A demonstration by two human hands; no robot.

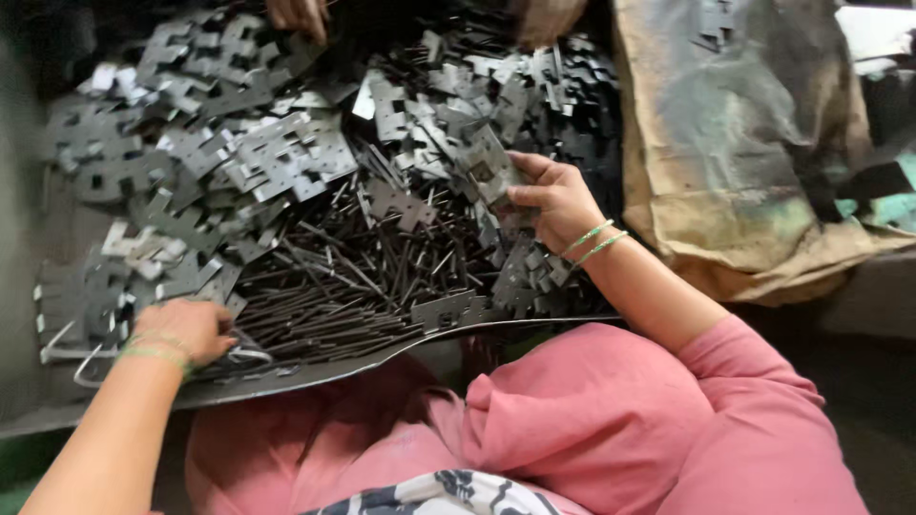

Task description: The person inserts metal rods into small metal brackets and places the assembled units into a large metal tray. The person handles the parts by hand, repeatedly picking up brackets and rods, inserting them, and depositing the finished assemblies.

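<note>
My right hand [553, 195] grips a small stack of flat grey metal hinge plates [491, 172] at the middle right of the pile. My left hand [186, 329] rests with fingers curled at the near left edge of the tray [382, 358], on thin dark metal pins [329, 286] and wire loops; whether it holds any I cannot tell. Green bangles circle both wrists. Notched grey plates [267, 153] lie heaped across the tray, with many loose pins in the middle.
Another person's hand [298, 14] reaches into the pile at the top edge. A crumpled brown sack [754, 172] lies to the right. My lap in pink cloth [572, 420] is below the tray's bent front rim.
</note>
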